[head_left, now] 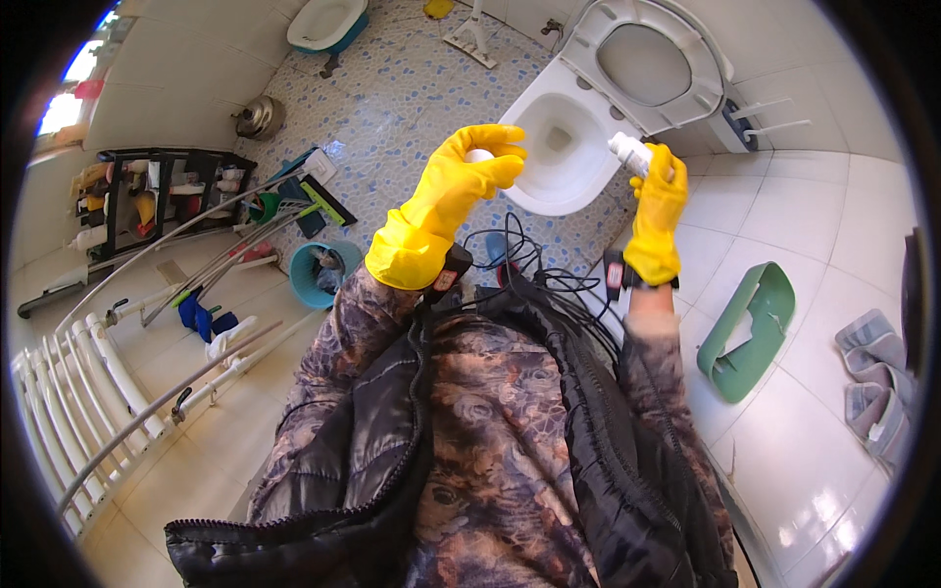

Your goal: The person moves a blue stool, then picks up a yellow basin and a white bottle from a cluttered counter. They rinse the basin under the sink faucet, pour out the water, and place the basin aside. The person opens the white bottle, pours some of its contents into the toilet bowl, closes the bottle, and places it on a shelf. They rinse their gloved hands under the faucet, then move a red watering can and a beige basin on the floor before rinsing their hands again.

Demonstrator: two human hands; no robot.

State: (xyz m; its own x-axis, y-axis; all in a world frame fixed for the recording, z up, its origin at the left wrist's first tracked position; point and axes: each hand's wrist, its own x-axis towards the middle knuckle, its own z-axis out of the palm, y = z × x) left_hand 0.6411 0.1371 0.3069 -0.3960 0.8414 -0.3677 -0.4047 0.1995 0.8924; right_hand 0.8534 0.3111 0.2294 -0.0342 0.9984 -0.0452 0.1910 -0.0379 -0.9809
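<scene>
Both of my hands wear yellow rubber gloves. My left hand [453,181] is curled round a small round white cap [478,156], with thumb and fingers pointing to the right. To its right, my right hand [659,201] is closed round a small white plastic bottle [630,153], which is tilted with its narrow tip toward the upper left. The white toilet bowl [534,188] lies beyond and between my hands. Its seat and lid [642,64] are raised against the wall.
Black cables [534,260] hang below my hands. A blue bucket [306,279], brooms and a black shelf rack [118,201] stand left, near a white radiator [74,412]. A green plastic tray [750,333] and a grey cloth [870,377] are at right. A basin [328,24] sits far left.
</scene>
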